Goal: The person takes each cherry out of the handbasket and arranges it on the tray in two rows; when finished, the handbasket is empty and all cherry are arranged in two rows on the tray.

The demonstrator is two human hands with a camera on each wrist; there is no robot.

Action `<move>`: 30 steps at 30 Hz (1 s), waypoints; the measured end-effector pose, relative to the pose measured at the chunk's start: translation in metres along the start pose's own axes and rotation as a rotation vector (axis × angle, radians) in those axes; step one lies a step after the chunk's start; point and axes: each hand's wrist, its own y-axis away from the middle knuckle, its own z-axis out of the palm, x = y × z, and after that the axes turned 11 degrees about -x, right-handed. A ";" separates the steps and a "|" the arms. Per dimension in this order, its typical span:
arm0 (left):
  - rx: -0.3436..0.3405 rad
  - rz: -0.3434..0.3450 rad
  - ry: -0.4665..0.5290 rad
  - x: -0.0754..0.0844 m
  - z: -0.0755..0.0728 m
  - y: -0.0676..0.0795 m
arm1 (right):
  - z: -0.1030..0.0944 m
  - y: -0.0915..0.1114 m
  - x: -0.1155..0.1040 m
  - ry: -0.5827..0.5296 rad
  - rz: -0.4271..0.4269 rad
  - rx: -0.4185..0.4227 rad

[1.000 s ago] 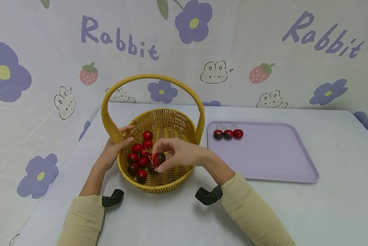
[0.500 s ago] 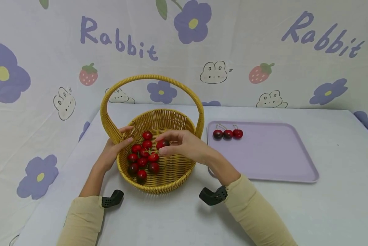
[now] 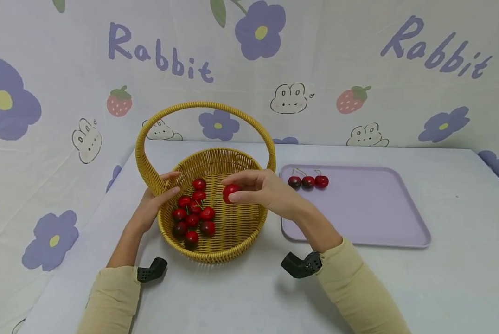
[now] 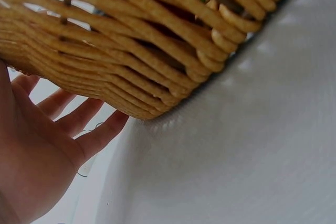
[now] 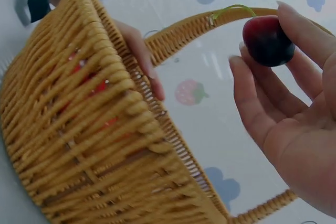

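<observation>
In the head view, my right hand (image 3: 270, 192) pinches a cherry (image 3: 230, 193) between thumb and fingers above the right half of a yellow wicker basket (image 3: 241, 227). The right wrist view shows that this cherry (image 5: 268, 41) is dark red to black with a thin green stem. My left hand (image 3: 151, 206) holds the basket's left side by the handle's foot, its thumb over the rim. From the left wrist, its fingers (image 4: 102, 129) reach along the outside of the weave. Several red cherries (image 3: 192, 220) with stems lie in the left half of the basket.
A lilac tray (image 3: 370, 208) lies on the white table right of the basket, with three cherries (image 3: 308, 182) in a row at its far left corner. The basket's tall arched handle (image 3: 205, 104) rises over it. A printed cloth (image 3: 241, 79) hangs behind.
My right hand has lifted the cherry from beside the pile and carried it right and away from me. The left hand stays on the basket, and the tray's cherries have not moved.
</observation>
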 end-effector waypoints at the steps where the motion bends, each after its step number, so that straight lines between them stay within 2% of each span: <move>1: -0.001 0.000 0.000 0.000 0.000 0.000 | -0.001 0.002 -0.001 -0.018 -0.007 -0.002; 11: -0.006 0.013 -0.007 -0.001 -0.001 0.001 | -0.018 0.023 -0.011 -0.004 0.015 -0.008; 15: -0.009 0.014 -0.009 -0.001 -0.001 0.001 | -0.028 0.031 -0.014 0.004 -0.023 -0.002; 18: -0.009 0.016 -0.009 -0.001 -0.001 0.001 | -0.037 0.038 -0.014 0.010 -0.035 0.038; 25: -0.010 0.013 -0.010 -0.001 -0.001 0.000 | -0.054 0.056 -0.015 0.017 0.054 0.189; 30: -0.009 0.006 -0.007 -0.001 -0.001 0.000 | -0.064 0.068 -0.015 0.008 0.077 0.256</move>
